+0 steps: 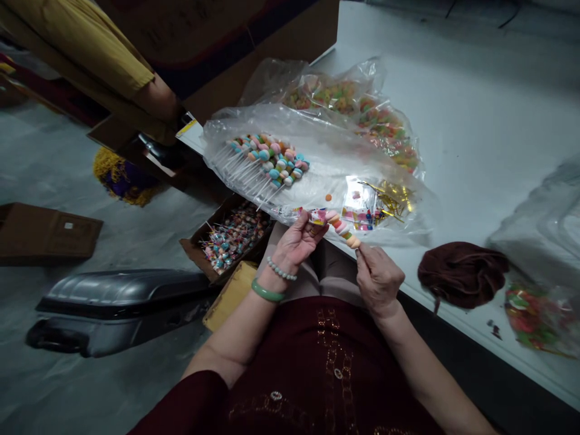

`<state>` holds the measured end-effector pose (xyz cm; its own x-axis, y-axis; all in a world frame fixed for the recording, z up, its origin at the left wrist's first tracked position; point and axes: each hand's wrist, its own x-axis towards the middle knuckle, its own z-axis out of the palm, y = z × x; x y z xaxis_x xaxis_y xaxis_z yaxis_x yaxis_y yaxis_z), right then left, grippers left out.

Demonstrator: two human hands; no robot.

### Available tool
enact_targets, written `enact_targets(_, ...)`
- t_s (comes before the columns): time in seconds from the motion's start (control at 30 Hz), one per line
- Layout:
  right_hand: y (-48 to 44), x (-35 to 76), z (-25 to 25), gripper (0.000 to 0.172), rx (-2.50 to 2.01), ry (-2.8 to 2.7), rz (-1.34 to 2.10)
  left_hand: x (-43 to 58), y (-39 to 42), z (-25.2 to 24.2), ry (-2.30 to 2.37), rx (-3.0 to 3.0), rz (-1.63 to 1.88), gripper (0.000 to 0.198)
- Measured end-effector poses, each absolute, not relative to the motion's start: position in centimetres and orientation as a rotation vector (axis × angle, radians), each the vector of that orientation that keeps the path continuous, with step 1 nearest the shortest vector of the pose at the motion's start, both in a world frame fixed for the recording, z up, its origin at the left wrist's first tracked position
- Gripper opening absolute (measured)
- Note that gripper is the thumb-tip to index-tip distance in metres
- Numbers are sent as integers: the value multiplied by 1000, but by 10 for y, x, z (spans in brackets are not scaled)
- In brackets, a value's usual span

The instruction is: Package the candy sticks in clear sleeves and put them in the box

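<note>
My right hand [379, 277] is closed round the lower end of a candy skewer [343, 230], a row of pink, white, yellow and orange sweets; its stick is hidden in the fist. Between thumb and fingers my left hand [299, 239] pinches a printed plastic wrapper [318, 216], which touches the skewer's upper end. Just beyond, on a clear plastic sheet [317, 139], lie a pile of candy skewers [272, 158] with white sticks, a stack of printed wrappers [357, 202] and gold twist ties [394, 200]. A small orange sweet [328, 197] lies loose there.
Bags of colourful sweets [338, 96] lie behind the sheet on the white table [475, 121]. A brown cloth [462, 273] is at the right. Below the table's left edge stands a box of wrapped skewers [235, 238], near a grey suitcase [122, 302]. Another person's arm [156, 99] shows upper left.
</note>
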<state>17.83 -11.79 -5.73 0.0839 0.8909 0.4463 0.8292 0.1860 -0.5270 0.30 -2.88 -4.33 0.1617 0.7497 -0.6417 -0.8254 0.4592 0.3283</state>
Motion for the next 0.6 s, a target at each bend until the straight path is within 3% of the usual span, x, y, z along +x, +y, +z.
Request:
enact_targets(0.17,-121,178,-55,25,-1627,-1807,32,4,-27,-44,918,-46,1274,10)
enact_targets(0.37,-116,178,-52,18,-1583,-1403,603,3,-28,-45,1018,56,1382,19)
enact_targets(0.6,-100,158,-34,12,-1247,-764,1270,9,-35,-48,978,23,1203,17)
